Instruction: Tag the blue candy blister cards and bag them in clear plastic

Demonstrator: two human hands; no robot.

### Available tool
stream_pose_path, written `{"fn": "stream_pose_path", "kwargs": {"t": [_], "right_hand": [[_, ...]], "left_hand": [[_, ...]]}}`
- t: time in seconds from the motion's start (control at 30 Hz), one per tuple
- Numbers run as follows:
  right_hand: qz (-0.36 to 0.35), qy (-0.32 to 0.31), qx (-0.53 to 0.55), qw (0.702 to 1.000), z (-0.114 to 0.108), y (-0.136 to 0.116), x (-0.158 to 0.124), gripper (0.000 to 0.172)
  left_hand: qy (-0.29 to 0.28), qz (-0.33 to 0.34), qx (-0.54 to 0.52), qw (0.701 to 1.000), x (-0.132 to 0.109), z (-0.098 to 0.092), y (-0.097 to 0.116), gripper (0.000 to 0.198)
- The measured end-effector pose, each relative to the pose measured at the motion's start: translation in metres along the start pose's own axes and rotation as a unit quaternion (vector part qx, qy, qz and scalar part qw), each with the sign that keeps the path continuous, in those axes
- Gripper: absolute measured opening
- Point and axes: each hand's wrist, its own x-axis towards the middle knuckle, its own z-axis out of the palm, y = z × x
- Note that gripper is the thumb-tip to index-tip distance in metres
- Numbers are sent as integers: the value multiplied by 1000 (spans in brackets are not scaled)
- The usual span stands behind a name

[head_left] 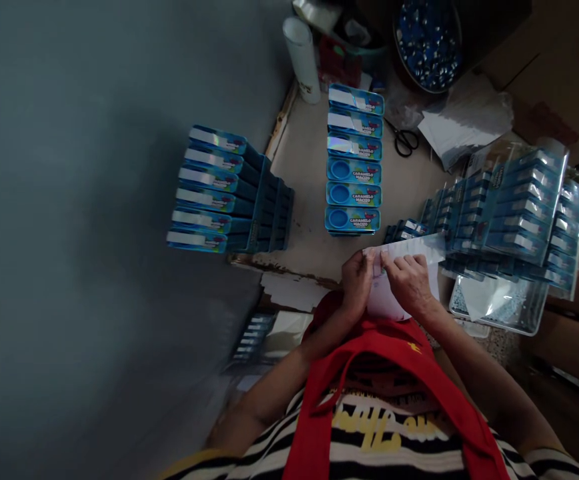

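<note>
Low in front of my red apron, my left hand (357, 283) pinches the left edge of a white sheet (387, 297) between thumb and fingers. My right hand (410, 279) has its fingers curled on the same sheet, its thumb close to my left fingertips. A translucent strip of the sheet sticks out to the right; whether it is a separate layer I cannot tell. Just beyond my hands stands a column of blue candy boxes (353, 172) printed "Caramelo Macizo". The three farther ones carry a pale strip on top; the three nearer ones show a round blue recess.
Stacked blue boxes (204, 200) stand at the table's left edge by the wall. Plastic-wrapped packs (514, 207) pile up on the right, above a clear tray (532, 320). Scissors (405, 142), a white cylinder (302, 63) and a bowl of blue pieces (427, 43) lie farther back.
</note>
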Motion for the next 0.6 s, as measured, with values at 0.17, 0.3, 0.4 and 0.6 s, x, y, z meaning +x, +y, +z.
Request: {"fn": "stream_pose_path", "kwargs": {"t": [0.17, 0.3, 0.4, 0.6], "right_hand": [[95, 27, 136, 986, -8, -5, -5, 17], [218, -15, 424, 879, -51, -2, -10, 19], [260, -7, 617, 743, -93, 3, -4, 32], [268, -12, 729, 630, -133, -1, 29, 33]], "left_hand": [[-9, -20, -23, 999, 9, 6, -6, 38], [-16, -40, 15, 999, 26, 11, -12, 35], [-27, -9, 126, 992, 27, -2, -5, 18], [15, 72, 141, 987, -22, -64, 59, 36]]}}
